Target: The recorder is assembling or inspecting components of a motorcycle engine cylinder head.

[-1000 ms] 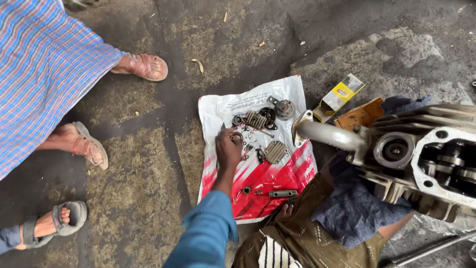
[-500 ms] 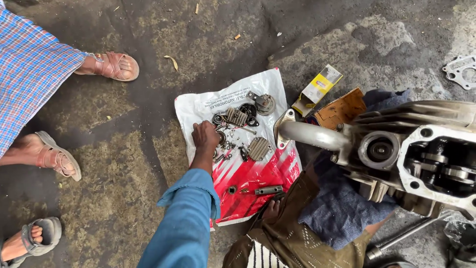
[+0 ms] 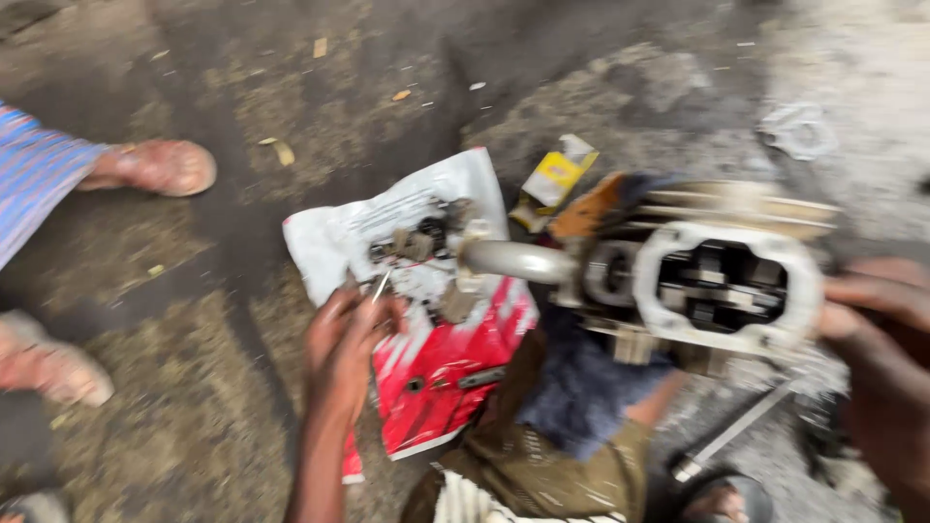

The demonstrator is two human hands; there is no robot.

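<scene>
A flat white and red plastic packet (image 3: pixel 426 378) lies spread on the ground at the centre of the frame, white toward the upper left and red toward the lower right. Just above and to its right, upper centre, a small yellow and white carton (image 3: pixel 554 180) lies tilted.

Motion blur smears the small parts (image 3: pixel 426 242); the right hand (image 3: pixel 886 358) is cut off at the edge.

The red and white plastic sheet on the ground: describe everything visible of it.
The plastic sheet lies flat but crumpled on the dirty concrete floor, white at its far end, red nearer the person. Small dark metal parts are scattered on the white end, and a few more lie on the red. The left hand rests over its left edge, pinching something thin. The engine part's pipe reaches over its right side. The picture is blurred.
</scene>
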